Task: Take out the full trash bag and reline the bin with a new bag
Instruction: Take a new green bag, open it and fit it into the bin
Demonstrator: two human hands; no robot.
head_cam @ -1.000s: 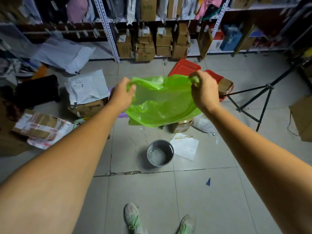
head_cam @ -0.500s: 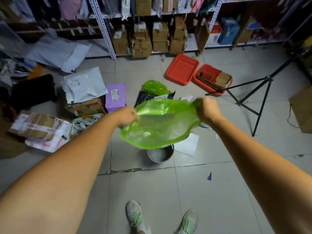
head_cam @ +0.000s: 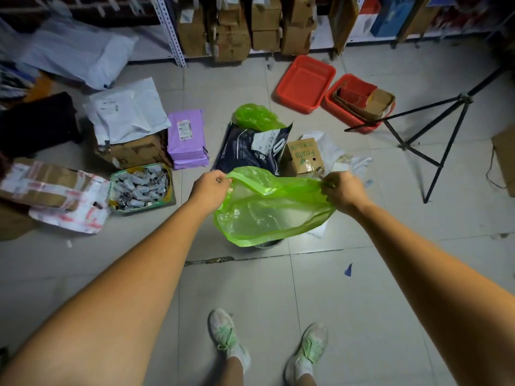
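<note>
With the full green bag (head_cam: 257, 117) apparently already out beyond the hands, the left hand (head_cam: 211, 188) and right hand (head_cam: 342, 190) each pinched the new bag (head_cam: 271, 210) rim open above the mostly hidden, still-unlined bin (head_cam: 269, 243).

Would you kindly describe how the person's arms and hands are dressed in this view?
Both forearms are bare up to the frame edge, with no sleeves showing. The left hand and right hand wear no gloves, and no watch, ring or wristband is visible.
</note>
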